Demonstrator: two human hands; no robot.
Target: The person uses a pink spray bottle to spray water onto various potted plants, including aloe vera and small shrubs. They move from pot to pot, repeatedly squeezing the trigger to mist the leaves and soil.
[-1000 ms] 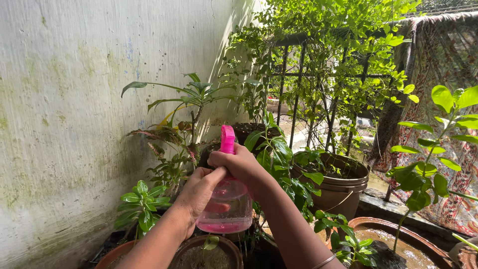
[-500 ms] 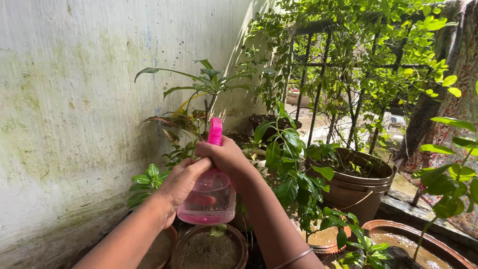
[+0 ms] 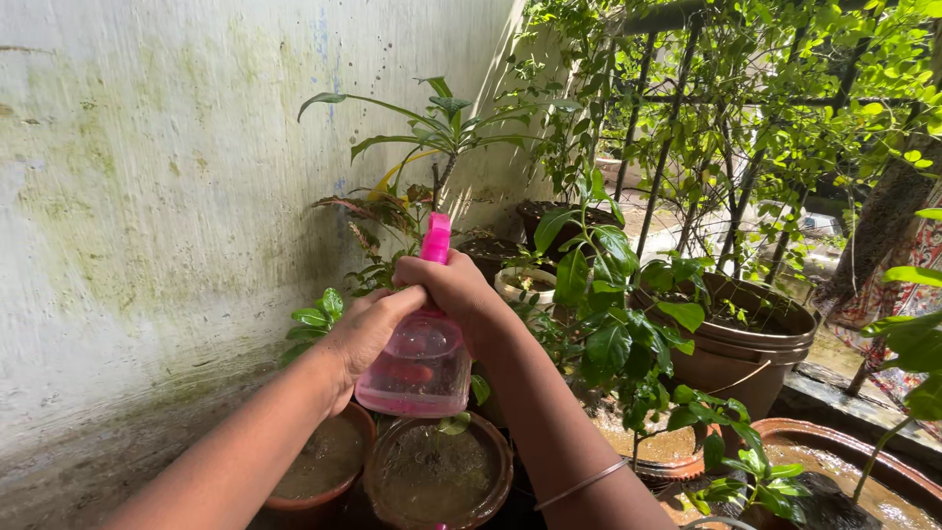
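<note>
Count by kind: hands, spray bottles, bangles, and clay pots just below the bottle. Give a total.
Hands: 2, left hand, right hand
Pink spray bottle: 1
Bangle: 1
Clay pots: 2
Total: 6

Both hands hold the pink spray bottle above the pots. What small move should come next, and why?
Probably squeeze the trigger. The right hand grips the neck of the pink spray bottle under its pink head, the left hand steadies the clear body, and the nozzle faces the leafy plants by the wall. Some liquid shows in the bottom.
</note>
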